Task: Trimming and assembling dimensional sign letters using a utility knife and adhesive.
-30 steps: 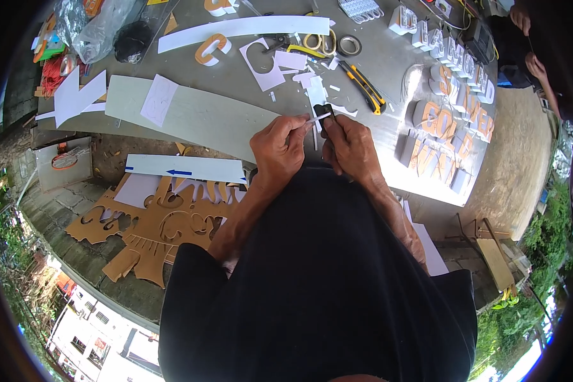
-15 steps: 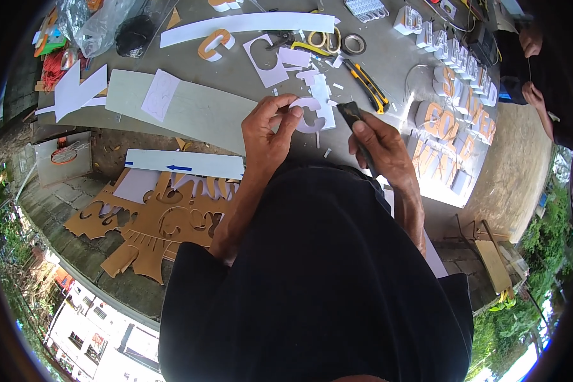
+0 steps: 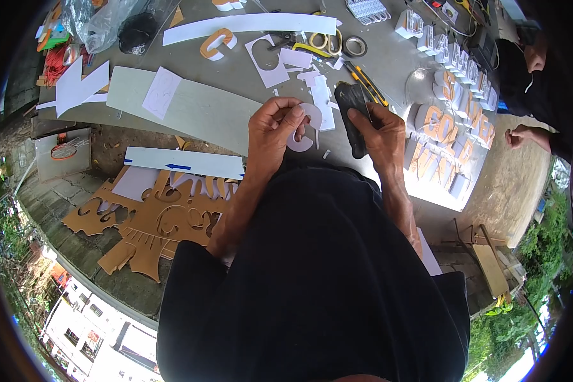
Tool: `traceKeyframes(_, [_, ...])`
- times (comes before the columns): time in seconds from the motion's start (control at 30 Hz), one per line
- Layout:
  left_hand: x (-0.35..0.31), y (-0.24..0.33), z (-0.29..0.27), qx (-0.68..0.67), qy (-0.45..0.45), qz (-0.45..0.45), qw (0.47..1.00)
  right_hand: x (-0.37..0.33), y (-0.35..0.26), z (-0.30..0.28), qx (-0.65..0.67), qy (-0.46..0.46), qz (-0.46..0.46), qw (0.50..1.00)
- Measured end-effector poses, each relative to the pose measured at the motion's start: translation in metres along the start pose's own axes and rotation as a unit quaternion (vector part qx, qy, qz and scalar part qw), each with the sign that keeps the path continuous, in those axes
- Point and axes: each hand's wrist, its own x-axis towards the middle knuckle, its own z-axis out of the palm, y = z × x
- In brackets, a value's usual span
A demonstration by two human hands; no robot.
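My left hand (image 3: 268, 132) pinches a white C-shaped cutout (image 3: 314, 116) between thumb and fingers, above the near edge of the grey table. My right hand (image 3: 386, 132) grips a dark oblong block (image 3: 351, 99), held upright just right of the cutout and apart from it. Whether the block has an abrasive face I cannot tell. Beyond them lie a yellow and black utility knife (image 3: 367, 83), partly behind the block, a white sheet with a C-shaped hole (image 3: 261, 48), small white offcuts (image 3: 296, 58) and a white strip (image 3: 321, 102).
Scissors (image 3: 326, 43), a tape roll (image 3: 354, 46) and an orange-faced letter C (image 3: 218, 44) lie farther back. Rows of built-up letters (image 3: 449, 121) stand at right, near another person's hand (image 3: 527, 137). Brown cut-out boards (image 3: 153, 216) lie below at left.
The C cutout has turned in my left hand. My right hand has rotated the block so its broad side shows. The other person's hands have moved apart.
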Motion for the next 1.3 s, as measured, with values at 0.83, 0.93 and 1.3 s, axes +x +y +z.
traceKeyframes(0.83, [0.019,-0.003,0.031,0.138,0.076,0.056,0.986,-0.01,-0.005,0.021,0.132,-0.117,-0.01,0.984])
traceKeyframes(0.93, [0.02,-0.008,0.033,0.089,0.07,0.047,0.992,-0.006,-0.003,0.027,0.045,-0.057,-0.166,0.983])
traceKeyframes(1.3, [0.03,0.012,0.037,0.058,0.138,0.075,0.986,0.01,-0.02,0.037,0.077,-0.115,-0.247,0.959])
